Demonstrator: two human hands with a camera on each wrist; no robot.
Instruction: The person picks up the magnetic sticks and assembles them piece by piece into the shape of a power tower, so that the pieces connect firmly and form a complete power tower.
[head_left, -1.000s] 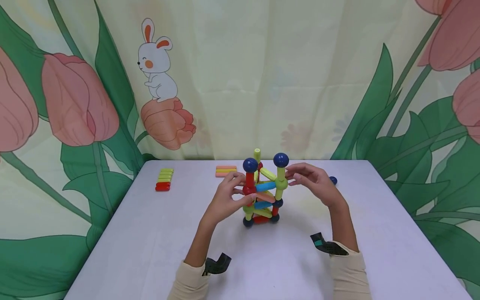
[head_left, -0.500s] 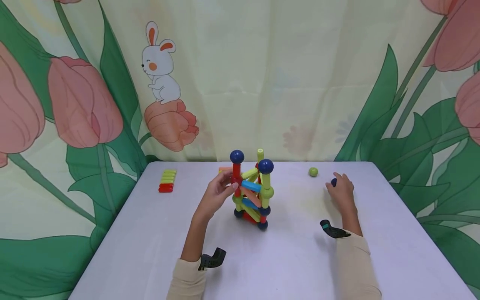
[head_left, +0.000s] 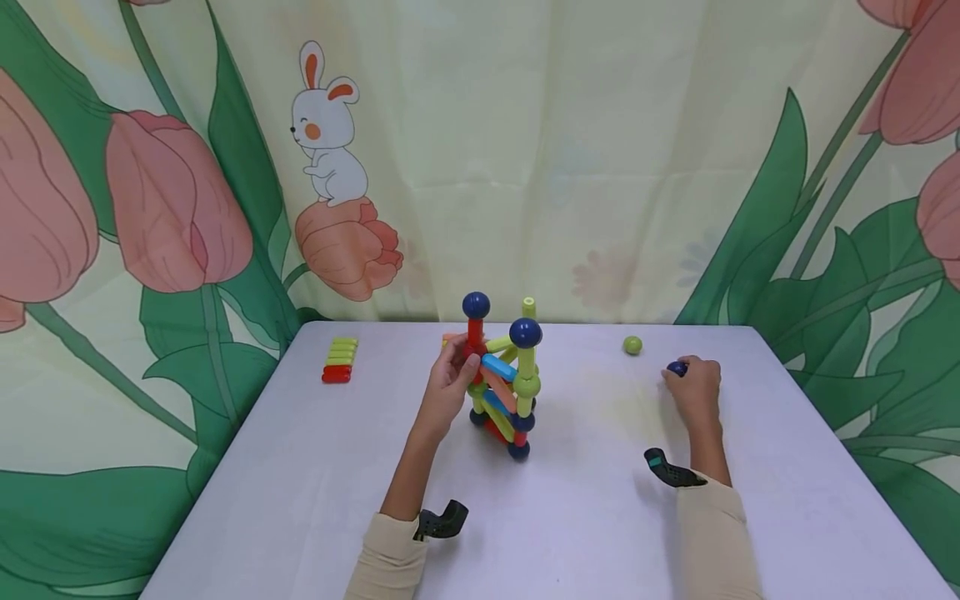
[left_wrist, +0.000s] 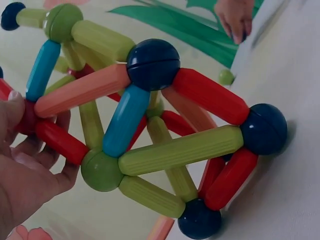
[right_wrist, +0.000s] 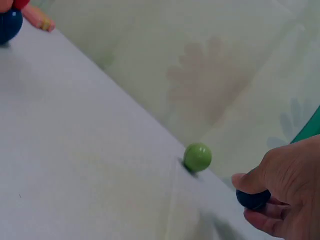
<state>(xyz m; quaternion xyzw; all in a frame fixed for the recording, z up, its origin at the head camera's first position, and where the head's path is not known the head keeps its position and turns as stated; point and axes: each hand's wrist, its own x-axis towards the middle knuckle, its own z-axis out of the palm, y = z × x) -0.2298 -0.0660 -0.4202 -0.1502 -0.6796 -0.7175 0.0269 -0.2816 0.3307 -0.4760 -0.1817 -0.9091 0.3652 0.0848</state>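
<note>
A tower of coloured rods and balls (head_left: pixel 527 383) stands upright on the table, a dark blue ball (head_left: pixel 476 305) topping its left post. My left hand (head_left: pixel 446 390) grips the tower at a red ball (left_wrist: pixel 27 120) on its left side, thumb toward me and fingers behind. In the left wrist view, red, yellow-green, blue and salmon rods join at dark blue and green balls. Off to the right, my right hand (head_left: pixel 696 392) pinches a loose dark blue ball (right_wrist: pixel 252 199) between thumb and fingers. Near it a loose green ball (head_left: pixel 632 345) lies on the table.
Yellow-green and red rods (head_left: pixel 341 360) lie in a row at the back left of the white table (head_left: pixel 300 492). Salmon and yellow rods (right_wrist: pixel 38 19) lie behind the tower, mostly hidden in the head view. A printed curtain (head_left: pixel 480 167) hangs at the back edge.
My right hand has left the tower, reached right and taken the dark blue ball. The green ball has come into view. The tower is turned, with my left hand still on it.
</note>
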